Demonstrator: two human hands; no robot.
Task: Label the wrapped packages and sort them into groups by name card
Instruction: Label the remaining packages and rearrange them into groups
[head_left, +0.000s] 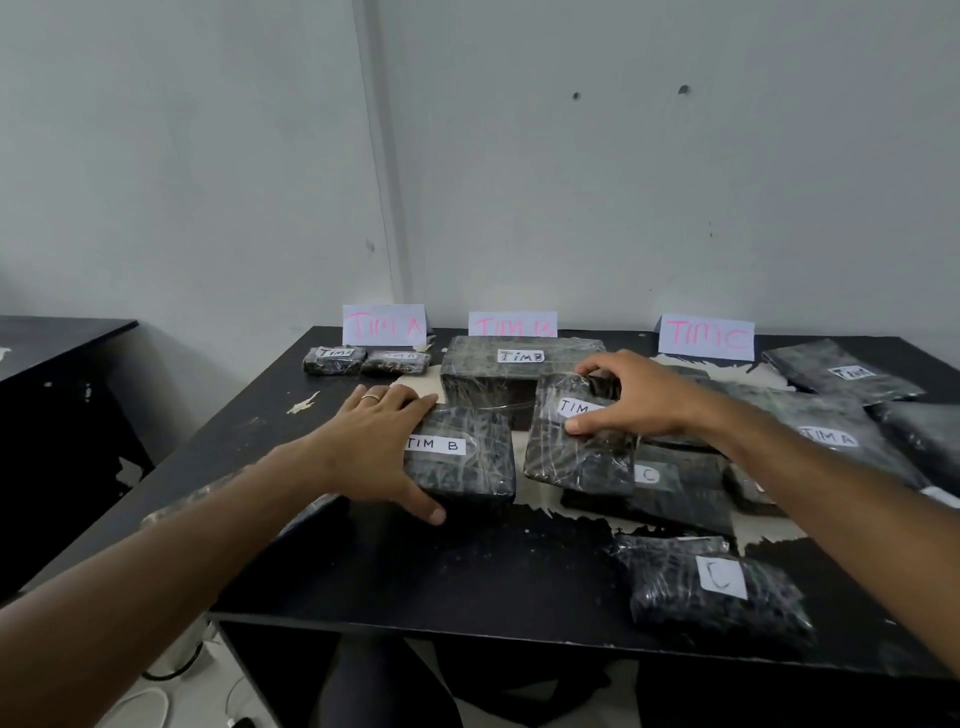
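We see a worn black table (395, 566) against a pale wall, with three name cards standing at its far edge — TIM A (384, 325), TIM B (512, 324) and TIM C (706, 336). Two small packages (365, 360) lie just before the TIM A card, and a long package (519, 364) labelled TIM B lies before its card. Our left hand (376, 441) grips a TIM B package (467, 457) by its left side — thumb at the near edge. Our right hand (631, 397) holds a tilted package (574, 447), its label partly covered. A package marked C (717, 587) lies near the front right.
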